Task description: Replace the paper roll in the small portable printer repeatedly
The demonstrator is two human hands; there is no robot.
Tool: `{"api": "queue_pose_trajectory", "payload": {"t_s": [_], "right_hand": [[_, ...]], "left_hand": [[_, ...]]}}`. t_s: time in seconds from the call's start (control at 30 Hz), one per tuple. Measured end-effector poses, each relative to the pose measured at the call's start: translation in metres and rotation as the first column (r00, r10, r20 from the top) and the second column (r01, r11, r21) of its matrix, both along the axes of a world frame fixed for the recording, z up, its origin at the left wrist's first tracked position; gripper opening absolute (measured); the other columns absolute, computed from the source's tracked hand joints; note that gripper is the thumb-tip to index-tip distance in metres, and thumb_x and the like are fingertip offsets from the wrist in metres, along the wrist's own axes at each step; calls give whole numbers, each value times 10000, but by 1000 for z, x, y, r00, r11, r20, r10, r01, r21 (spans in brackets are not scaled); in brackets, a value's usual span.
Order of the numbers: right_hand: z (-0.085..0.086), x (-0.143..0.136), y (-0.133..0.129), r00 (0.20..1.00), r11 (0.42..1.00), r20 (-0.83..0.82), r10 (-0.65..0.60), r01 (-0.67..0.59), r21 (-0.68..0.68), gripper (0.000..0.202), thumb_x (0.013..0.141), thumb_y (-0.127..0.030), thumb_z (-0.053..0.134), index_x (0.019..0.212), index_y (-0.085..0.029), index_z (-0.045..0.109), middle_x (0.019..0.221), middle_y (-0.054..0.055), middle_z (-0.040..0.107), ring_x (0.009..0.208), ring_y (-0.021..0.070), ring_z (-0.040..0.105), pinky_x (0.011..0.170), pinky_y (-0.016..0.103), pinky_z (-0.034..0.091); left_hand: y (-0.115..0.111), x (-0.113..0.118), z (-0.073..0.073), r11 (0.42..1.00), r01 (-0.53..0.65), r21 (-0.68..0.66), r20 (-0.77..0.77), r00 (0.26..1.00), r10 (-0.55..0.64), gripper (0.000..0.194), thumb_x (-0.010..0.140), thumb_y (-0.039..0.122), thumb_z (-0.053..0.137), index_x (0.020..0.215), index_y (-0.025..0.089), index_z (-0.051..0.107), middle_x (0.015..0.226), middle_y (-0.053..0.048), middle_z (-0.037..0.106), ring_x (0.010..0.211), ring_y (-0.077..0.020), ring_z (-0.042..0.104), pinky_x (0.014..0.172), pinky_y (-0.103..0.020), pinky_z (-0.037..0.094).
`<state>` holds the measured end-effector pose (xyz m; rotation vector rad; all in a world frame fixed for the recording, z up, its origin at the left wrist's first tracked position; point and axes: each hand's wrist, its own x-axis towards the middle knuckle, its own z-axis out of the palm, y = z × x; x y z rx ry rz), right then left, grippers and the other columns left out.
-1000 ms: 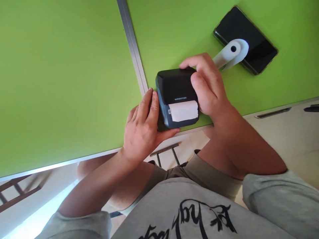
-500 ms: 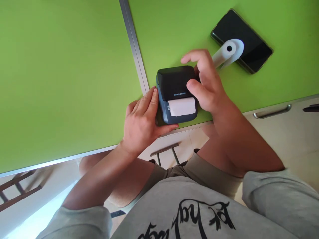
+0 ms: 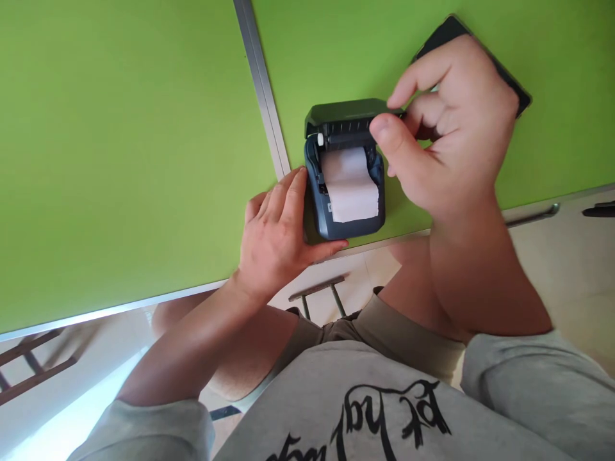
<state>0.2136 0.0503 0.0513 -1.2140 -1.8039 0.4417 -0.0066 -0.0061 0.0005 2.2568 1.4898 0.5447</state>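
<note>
A small dark label printer point(image 3: 350, 229) lies on the green table near its front edge, its black lid point(image 3: 346, 113) raised. A white paper strip point(image 3: 353, 192) runs from inside the printer over its front. My left hand point(image 3: 276, 237) braces the printer, fingers along its left side and thumb by the front. At the lid's right corner, my right hand point(image 3: 446, 128) pinches the edge between thumb and forefinger. Behind that hand, a black phone point(image 3: 446, 32) is partly covered, and the white paper roll seen beside it earlier is hidden.
A metal strip point(image 3: 262, 89) crosses the green tabletop point(image 3: 120, 147) left of the printer. Below the table edge are a drawer handle point(image 3: 533, 216) and a wooden stool point(image 3: 317, 288). My knees are under the edge.
The printer's lid has swung up from closed, showing the inside and more paper. My right hand has moved up and right with the lid, covering the paper roll. My left hand stays put.
</note>
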Motion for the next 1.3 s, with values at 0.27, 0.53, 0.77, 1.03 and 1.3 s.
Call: {"api": "queue_pose_trajectory", "payload": {"t_s": [0.27,0.53,0.77,1.03,1.3], "right_hand": [[-7,-3,11,933,1000,359,-2,-1,7,126,870,-325,681,772,-265,628,663,-28,670,543,162,543,594,360,438],[0,3,23,753,962,612,241,-102,-253,251,786,-335,728,1037,-339,748,692,14,679,542,210,494,600,399,445],[13,8,25,769,946,557,314,-204,-252,194,795,-314,705,989,-318,717,687,-17,685,488,149,418,491,343,300],[17,30,11,882,961,-471,21,-148,-234,315,784,-627,682,918,-343,661,838,2,661,556,147,452,421,334,312],[-48,45,8,896,989,-430,-113,60,-136,593,667,-822,671,929,-316,511,784,3,507,519,138,367,412,330,331]], "left_hand": [[0,-1,-1,1000,15,0,12,1000,-15,1033,844,894,565,1595,204,404,1574,-190,568,1421,-382,585,1129,-488,458],[-1,0,-1,999,23,36,1,1000,-23,1055,846,909,544,1576,158,417,1538,-216,593,1381,-377,614,1086,-471,465],[-1,-1,0,1000,16,12,5,1000,-16,1029,845,892,571,1581,192,410,1553,-192,585,1396,-367,602,1105,-457,452],[-1,-1,0,1000,23,0,17,1000,-23,1056,828,909,570,1583,187,412,1554,-197,580,1408,-369,587,1113,-471,455],[0,0,-1,1000,14,-6,20,1000,-14,1083,797,923,594,1591,211,402,1554,-190,579,1398,-378,590,1106,-493,464]]}}
